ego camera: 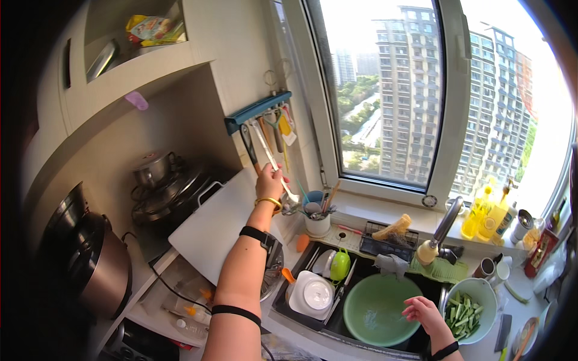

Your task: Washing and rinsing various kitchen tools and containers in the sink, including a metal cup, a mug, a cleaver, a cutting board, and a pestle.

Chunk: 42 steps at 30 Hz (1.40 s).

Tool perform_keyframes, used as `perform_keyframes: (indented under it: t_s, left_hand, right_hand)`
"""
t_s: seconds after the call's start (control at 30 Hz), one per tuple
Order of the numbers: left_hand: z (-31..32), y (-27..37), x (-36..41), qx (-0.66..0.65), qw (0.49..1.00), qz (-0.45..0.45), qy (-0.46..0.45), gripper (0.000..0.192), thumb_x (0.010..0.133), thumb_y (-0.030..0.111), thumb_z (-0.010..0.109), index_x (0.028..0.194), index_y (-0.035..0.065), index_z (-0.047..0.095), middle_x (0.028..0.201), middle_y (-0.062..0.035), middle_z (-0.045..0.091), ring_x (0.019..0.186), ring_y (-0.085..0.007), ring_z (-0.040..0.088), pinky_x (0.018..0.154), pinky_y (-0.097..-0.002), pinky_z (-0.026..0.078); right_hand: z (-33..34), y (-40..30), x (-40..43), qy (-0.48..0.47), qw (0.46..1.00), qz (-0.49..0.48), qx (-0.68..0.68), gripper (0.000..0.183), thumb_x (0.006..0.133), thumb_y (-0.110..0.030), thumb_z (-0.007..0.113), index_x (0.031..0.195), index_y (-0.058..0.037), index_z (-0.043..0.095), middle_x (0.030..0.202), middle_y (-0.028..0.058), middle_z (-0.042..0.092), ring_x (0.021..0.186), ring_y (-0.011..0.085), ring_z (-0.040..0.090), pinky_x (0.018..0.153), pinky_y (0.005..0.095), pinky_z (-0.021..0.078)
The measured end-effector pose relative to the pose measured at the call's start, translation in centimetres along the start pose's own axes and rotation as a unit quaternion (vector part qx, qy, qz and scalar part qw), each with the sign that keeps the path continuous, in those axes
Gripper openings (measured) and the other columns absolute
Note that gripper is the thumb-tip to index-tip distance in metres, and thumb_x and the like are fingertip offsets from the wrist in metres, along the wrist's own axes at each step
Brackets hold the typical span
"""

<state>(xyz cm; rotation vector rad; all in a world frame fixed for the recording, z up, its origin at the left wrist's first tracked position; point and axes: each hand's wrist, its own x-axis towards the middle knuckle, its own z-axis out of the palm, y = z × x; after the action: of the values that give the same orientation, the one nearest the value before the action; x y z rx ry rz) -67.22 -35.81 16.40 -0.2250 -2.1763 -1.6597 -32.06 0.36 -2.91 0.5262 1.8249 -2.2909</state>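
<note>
My left hand is raised at the wall, its fingers closed around the handle of a long white-handled utensil; the utensil's top reaches the blue hanging rack. Whether it still hangs there I cannot tell. Other utensils hang beside it. My right hand hovers over the right rim of a green plastic basin in the dark sink, fingers apart and holding nothing. To its right a pale bowl holds cut green vegetable pieces.
A dish rack with white dishes and a green cup stands left of the basin. The faucet rises behind it. A utensil holder, yellow bottles, a white board and a dark pot surround the area.
</note>
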Motion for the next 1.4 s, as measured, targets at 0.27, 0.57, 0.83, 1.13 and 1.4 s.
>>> perform_keyframes:
  t_s: [0.27,0.57,0.83,1.13,1.4]
  left_hand:
    - [-1.5,-6.9,7.8,-0.061,0.998,0.0,0.008,0.015,0.091,0.013,0.05,0.104,0.0058,0.054,0.073,-0.0076,0.059,0.054,-0.0153,0.059,0.042,-0.028,0.048]
    - [-3.6,-17.3,10.5,-0.016,0.995,-0.094,-0.014,0.024,0.09,0.033,0.054,0.087,0.0095,0.056,0.08,-0.0014,0.061,0.057,-0.0089,0.051,0.043,-0.0216,0.035]
    - [-5.7,-15.5,6.3,0.233,0.957,0.154,0.077,0.052,0.088,0.027,0.058,0.126,-0.0027,0.041,0.124,-0.0164,0.048,0.111,-0.0215,0.048,0.093,-0.0309,0.039]
    - [14.1,3.6,-27.5,0.12,0.949,0.018,-0.29,0.036,0.079,0.006,0.06,0.113,0.0053,0.052,0.103,-0.0056,0.056,0.1,-0.0186,0.052,0.089,-0.0325,0.04]
    - [28.6,5.5,-36.6,0.061,0.862,0.142,-0.483,0.068,0.071,0.026,0.074,0.125,0.0004,0.041,0.116,-0.016,0.051,0.109,-0.0292,0.05,0.094,-0.0371,0.04]
  right_hand:
    - [-0.4,0.4,-0.9,-0.002,0.999,-0.01,-0.047,0.026,0.096,-0.026,0.046,0.107,-0.0056,0.058,0.087,0.0044,0.065,0.075,0.0102,0.06,0.068,0.0228,0.0473]
    - [-9.1,-3.1,-6.7,0.108,0.976,-0.09,-0.163,0.024,0.089,-0.026,0.058,0.097,-0.0032,0.06,0.081,0.0018,0.061,0.072,0.0095,0.056,0.065,0.0246,0.047]
    - [-26.7,-6.9,-2.6,0.361,0.82,-0.092,-0.435,0.039,0.069,-0.023,0.067,0.103,-0.0054,0.059,0.091,0.0105,0.063,0.089,0.0251,0.06,0.08,0.0353,0.0481]
    - [-32.1,-5.8,6.2,0.285,0.625,-0.019,-0.726,0.073,0.056,-0.035,0.077,0.118,-0.0091,0.049,0.116,0.0153,0.051,0.113,0.032,0.045,0.101,0.0433,0.0288]
    - [-28.2,-11.4,2.7,0.241,0.724,-0.177,-0.621,0.065,0.06,-0.037,0.073,0.113,-0.0084,0.051,0.105,0.0158,0.051,0.106,0.0329,0.047,0.092,0.0402,0.0386]
